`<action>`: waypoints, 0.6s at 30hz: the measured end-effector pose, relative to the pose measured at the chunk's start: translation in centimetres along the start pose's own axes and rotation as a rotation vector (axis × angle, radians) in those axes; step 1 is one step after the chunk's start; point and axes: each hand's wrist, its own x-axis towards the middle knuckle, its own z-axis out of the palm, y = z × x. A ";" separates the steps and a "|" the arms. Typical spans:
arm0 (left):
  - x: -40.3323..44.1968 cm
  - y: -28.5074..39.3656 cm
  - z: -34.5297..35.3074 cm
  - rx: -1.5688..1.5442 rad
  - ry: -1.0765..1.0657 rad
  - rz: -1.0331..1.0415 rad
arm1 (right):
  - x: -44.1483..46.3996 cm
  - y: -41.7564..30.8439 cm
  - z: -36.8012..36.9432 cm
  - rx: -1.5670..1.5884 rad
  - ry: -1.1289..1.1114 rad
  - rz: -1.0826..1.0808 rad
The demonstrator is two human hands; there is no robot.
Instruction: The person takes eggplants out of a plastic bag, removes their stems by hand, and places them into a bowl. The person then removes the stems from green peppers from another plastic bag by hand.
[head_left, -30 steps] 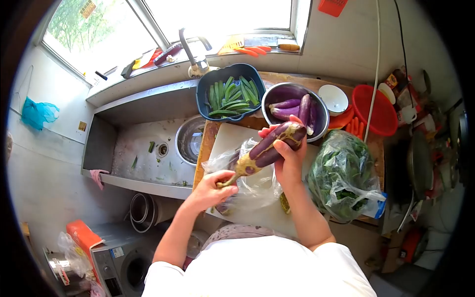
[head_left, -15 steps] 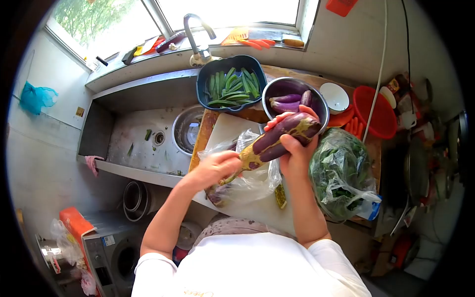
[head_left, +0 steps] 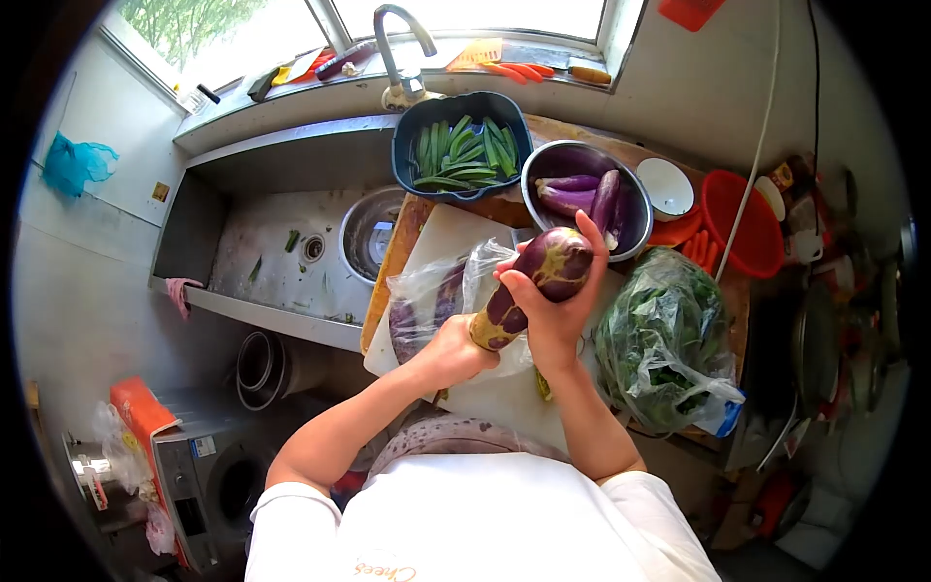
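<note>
Your two hands hold one large mottled eggplant [head_left: 548, 274] between them, above the white cutting board [head_left: 438, 242] and slanted so its stem end points toward your left side and its rounded end up toward the steel bowl [head_left: 630, 175]. Your left hand [head_left: 456, 354] is closed around the stem end, its fingers wrapped so the stem itself is hidden. Your right hand [head_left: 562, 315] is partly open and curved around the thicker end, thumb on the near side, fingers spread along the other sides. Just beside the eggplant, on the board, lies a clear plastic bag [head_left: 407, 283] with more purple eggplants showing through it. The board rests on the wooden surface [head_left: 386, 276], and near its far edge the steel bowl holds several slender purple eggplants [head_left: 562, 199]. To the left of that bowl stands a dark blue basin [head_left: 403, 173] of green okra pods [head_left: 456, 155], below the faucet [head_left: 380, 39]. To the right of your right hand sits a clear bag of leafy greens [head_left: 664, 335], with a white bowl [head_left: 665, 186] and a red basin [head_left: 742, 228] beyond it. A metal basin [head_left: 357, 238] sits in the sink [head_left: 262, 223], left of the board
</note>
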 end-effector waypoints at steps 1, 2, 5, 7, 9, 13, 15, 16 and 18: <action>-0.4 0.1 0.0 0.031 0.024 0.058 | 0.3 0.0 0.0 -0.047 0.003 -0.003; -0.7 0.2 -0.1 0.046 0.016 0.055 | 0.6 0.0 0.0 -0.093 0.005 -0.007; -1.5 0.6 -0.5 0.088 0.003 0.077 | 1.7 -1.3 0.8 0.049 -0.048 0.153; -1.8 0.3 -0.6 0.076 0.002 0.118 | 2.0 -1.4 0.9 0.104 -0.078 0.251; -2.0 -0.1 -0.6 0.076 0.010 0.151 | 2.1 -1.2 1.0 0.141 -0.096 0.330; -2.4 -0.9 -0.6 0.097 0.030 0.184 | 2.3 -0.5 1.2 0.140 -0.129 0.438; -2.6 -1.1 -0.7 0.110 0.024 0.191 | 2.5 -0.8 1.6 0.101 -0.142 0.479; -2.6 -1.1 -0.8 0.120 0.015 0.192 | 2.6 -1.0 1.8 0.082 -0.148 0.498; -2.6 -1.3 -0.8 0.120 0.011 0.205 | 2.8 -1.0 2.1 0.051 -0.165 0.514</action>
